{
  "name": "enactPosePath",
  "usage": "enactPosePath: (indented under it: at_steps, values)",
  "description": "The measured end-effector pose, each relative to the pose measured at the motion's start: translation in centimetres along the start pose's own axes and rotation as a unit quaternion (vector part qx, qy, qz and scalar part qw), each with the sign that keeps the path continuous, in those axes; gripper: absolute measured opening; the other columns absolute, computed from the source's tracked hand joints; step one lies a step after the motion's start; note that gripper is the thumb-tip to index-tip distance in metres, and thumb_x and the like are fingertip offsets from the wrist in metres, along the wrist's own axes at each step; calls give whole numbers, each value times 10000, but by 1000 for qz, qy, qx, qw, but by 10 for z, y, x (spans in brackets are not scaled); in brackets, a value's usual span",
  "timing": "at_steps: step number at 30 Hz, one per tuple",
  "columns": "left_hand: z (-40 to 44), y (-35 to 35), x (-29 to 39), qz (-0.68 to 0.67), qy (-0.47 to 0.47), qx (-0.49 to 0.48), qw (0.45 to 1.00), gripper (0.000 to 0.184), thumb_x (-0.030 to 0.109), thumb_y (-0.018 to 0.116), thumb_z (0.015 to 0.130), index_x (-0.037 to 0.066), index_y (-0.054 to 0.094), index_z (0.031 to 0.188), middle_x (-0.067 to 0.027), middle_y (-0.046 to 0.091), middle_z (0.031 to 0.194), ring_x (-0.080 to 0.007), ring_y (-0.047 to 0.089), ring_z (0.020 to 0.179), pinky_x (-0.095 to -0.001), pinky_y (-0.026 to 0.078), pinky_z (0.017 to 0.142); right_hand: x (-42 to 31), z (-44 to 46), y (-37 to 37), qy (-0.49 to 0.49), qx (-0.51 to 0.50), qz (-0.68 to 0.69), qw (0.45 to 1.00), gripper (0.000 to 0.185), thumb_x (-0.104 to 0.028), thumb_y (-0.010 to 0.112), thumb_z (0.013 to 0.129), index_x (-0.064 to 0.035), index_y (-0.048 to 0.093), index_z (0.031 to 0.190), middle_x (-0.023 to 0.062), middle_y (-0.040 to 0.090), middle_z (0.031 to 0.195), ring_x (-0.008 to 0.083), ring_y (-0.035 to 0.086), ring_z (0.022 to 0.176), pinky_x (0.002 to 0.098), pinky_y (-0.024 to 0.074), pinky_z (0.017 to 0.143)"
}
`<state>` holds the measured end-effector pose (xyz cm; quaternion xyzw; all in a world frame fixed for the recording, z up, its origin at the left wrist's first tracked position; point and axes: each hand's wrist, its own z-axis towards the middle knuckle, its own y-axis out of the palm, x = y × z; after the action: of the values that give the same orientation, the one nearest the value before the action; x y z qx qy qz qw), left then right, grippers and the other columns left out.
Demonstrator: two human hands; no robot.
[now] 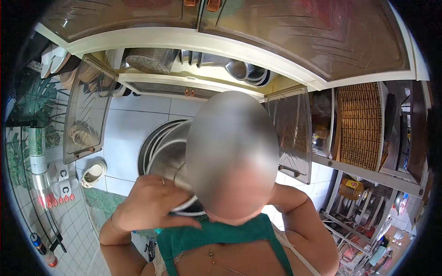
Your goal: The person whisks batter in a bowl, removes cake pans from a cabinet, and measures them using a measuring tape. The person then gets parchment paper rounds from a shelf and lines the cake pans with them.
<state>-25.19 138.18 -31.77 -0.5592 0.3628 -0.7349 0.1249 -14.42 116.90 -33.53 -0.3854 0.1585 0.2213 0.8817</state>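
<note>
Neither my left hand nor my right hand shows in the head view. A person with a blurred face, in a green apron (212, 237), faces the camera close up. That person's raised hand (152, 202), wearing a ring, is at the left beside the face, fingers bent and thumb pointing right. Their other arm (299, 207) bends up at the right, its hand hidden behind the head. Steel pots or basins (161, 158) are nested behind the head and raised hand, partly hidden.
An open cabinet (175, 83) holds metal pots, its two glass doors (87, 110) swung outward. A white clog (93, 174) lies on the tiles at left. A woven basket (360, 126) sits on the right shelf, above a bottle (351, 189) and a wire rack (350, 239).
</note>
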Motion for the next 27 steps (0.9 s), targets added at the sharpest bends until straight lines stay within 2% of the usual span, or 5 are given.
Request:
enactPosePath:
  at_steps: [5, 9, 17, 20, 27]
  values:
    - [-21, -22, -9, -68, -11, 1, 998, 394, 390, 861, 563, 106, 589, 583, 9, 515, 534, -185, 545, 487, -274, 393, 464, 30, 12, -3, 118, 103, 31, 987, 163, -114, 617, 823, -68, 649, 977, 83, 625, 933, 231, 583, 912, 354, 401, 840]
    - [-49, -5, -7, -370, -120, 326, 862, 569, 279, 912, 468, -18, 649, 876, -90, 656, 780, -182, 643, 701, -267, 482, 625, 117, -46, 12, 431, 249, -179, 849, 563, -122, 640, 851, 16, 374, 1328, 197, 459, 1252, 259, 479, 1143, 357, 398, 959]
    - [-71, -18, -32, -350, -285, 388, 804, 687, 178, 874, 510, -95, 566, 1060, -102, 651, 934, -162, 623, 829, -289, 491, 750, 230, -79, -32, 473, 319, -120, 812, 477, -172, 670, 808, 47, 515, 1203, 253, 598, 1062, 419, 587, 949, 464, 464, 820]
    - [-81, -15, -45, -309, -282, 399, 816, 584, 187, 865, 556, -58, 574, 999, -68, 634, 879, -128, 602, 777, -257, 490, 696, 248, -67, -43, 405, 105, -363, 832, 376, -196, 638, 817, 12, 593, 1126, 219, 644, 1011, 428, 616, 834, 455, 477, 778]
    - [-96, 3, -60, -304, -280, 525, 744, 579, 242, 864, 622, -46, 545, 1010, -58, 618, 819, -127, 601, 704, -259, 503, 630, 232, -30, -5, 445, 126, -468, 753, 390, -262, 590, 837, -47, 592, 1162, 216, 584, 1140, 404, 494, 1111, 531, 316, 970]
